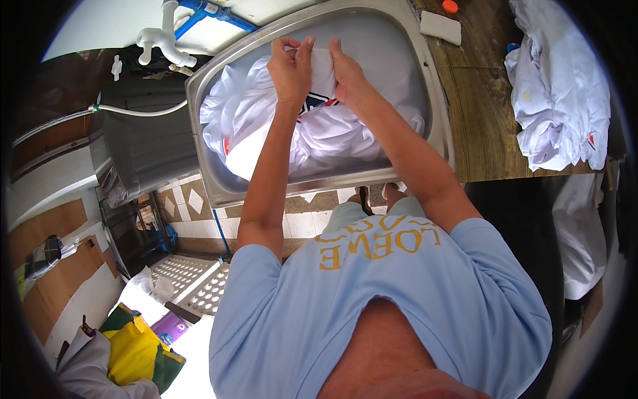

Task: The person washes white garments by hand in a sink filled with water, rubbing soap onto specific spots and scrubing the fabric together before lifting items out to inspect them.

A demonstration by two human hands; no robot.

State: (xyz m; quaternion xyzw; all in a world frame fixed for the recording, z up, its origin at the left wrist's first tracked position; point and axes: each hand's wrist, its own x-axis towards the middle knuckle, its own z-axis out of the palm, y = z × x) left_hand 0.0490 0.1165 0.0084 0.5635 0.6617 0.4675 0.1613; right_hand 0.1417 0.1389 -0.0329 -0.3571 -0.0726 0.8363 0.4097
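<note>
Grey sink holds white clothes; over it, left hand, fingers curled, and right hand touch them; pinching unclear

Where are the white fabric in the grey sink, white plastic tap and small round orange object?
White fabric (pixel 325 138): head view, bunched middle folds.
White plastic tap (pixel 158 38): head view, main body.
Small round orange object (pixel 450 6): head view, middle.
</note>
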